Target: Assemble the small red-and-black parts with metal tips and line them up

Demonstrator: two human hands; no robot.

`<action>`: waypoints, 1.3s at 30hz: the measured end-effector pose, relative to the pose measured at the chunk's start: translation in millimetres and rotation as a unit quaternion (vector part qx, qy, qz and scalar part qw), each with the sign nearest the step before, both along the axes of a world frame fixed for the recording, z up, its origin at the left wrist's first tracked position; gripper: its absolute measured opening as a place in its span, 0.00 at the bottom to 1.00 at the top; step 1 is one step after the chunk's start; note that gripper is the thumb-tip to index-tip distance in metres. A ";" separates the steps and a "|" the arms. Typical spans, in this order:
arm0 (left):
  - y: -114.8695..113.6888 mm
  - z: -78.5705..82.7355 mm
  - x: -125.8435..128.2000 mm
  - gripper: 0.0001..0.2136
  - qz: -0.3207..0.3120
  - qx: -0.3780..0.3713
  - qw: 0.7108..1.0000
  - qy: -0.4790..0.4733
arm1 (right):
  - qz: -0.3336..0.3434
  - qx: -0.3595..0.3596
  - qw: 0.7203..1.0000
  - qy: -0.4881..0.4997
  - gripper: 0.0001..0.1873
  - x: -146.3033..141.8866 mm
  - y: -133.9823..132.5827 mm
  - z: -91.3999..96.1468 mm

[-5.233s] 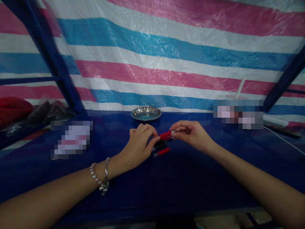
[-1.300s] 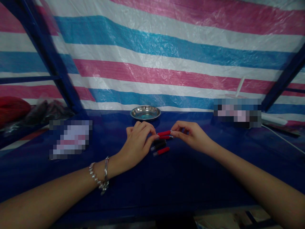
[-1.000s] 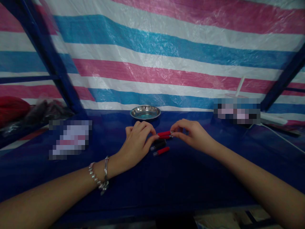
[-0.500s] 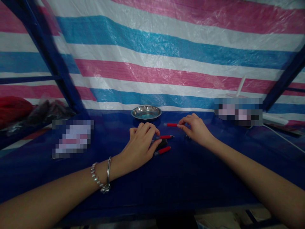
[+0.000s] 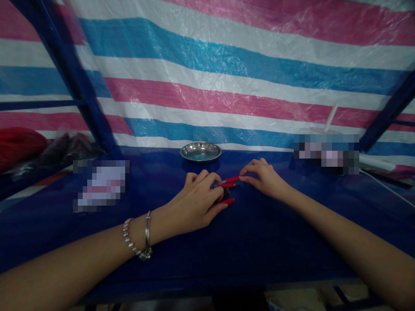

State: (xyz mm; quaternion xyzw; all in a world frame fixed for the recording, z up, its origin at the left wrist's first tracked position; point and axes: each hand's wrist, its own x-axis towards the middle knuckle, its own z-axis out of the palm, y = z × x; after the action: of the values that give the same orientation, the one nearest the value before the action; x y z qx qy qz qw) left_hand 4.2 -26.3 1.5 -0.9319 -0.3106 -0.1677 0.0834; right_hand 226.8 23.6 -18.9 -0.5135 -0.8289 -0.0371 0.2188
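My right hand (image 5: 266, 178) pinches the end of a red pen (image 5: 232, 179) between thumb and fingertips, its other end pointing at my left hand. My left hand (image 5: 198, 202) is curled over two more red pens and a small black object (image 5: 226, 194) on the blue table (image 5: 259, 242). Of these pens, the far one (image 5: 228, 185) lies by the index finger and the near one (image 5: 231, 201) at the thumb. The left fingers hide much of them, and the black object's kind cannot be made out. Beyond the hands sits a shallow round metal dish (image 5: 201, 152).
A blurred-out flat item (image 5: 103, 185) lies on the left, and another blurred-out item (image 5: 327, 153) with a white stick stands at the back right, near a white cable (image 5: 389, 188). Bagged things (image 5: 71, 149) are at far left. Striped sheeting (image 5: 210, 65) hangs behind, between blue posts.
My right hand has brought its red pen nearer and leftward, to beside the far pen. My left thumb has come down onto the near pen, and the fingers cover more of the black object.
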 end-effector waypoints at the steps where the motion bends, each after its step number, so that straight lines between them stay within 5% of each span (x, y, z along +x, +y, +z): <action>1: -0.1 0.1 -0.2 0.06 -0.003 0.001 1.000 0.005 | 0.001 -0.006 1.000 -0.001 0.09 -0.7 -1.2 0.7; 18: -2.1 1.4 1.2 0.04 -0.011 0.013 0.998 0.057 | -0.008 -0.043 0.998 -0.048 0.09 -0.3 -3.5 -2.8; 30: -0.7 -0.6 1.6 0.04 -0.021 -0.010 0.999 0.035 | -0.060 0.046 0.997 -0.009 0.15 2.5 -9.0 14.4; 37: -0.8 0.5 2.0 0.05 -0.006 -0.003 0.999 0.054 | -0.087 0.043 0.995 -0.002 0.08 6.1 -8.7 16.1; 39: -0.9 1.0 1.9 0.06 -0.005 -0.002 0.998 0.055 | -0.098 0.038 0.994 -0.007 0.13 6.3 -9.2 17.9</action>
State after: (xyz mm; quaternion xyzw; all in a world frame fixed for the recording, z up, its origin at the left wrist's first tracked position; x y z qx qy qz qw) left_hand 6.1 -27.2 2.5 -0.9415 -0.3012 -0.1155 0.0976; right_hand 233.1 14.3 -1.0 -0.5830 -0.7744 -0.0932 0.2273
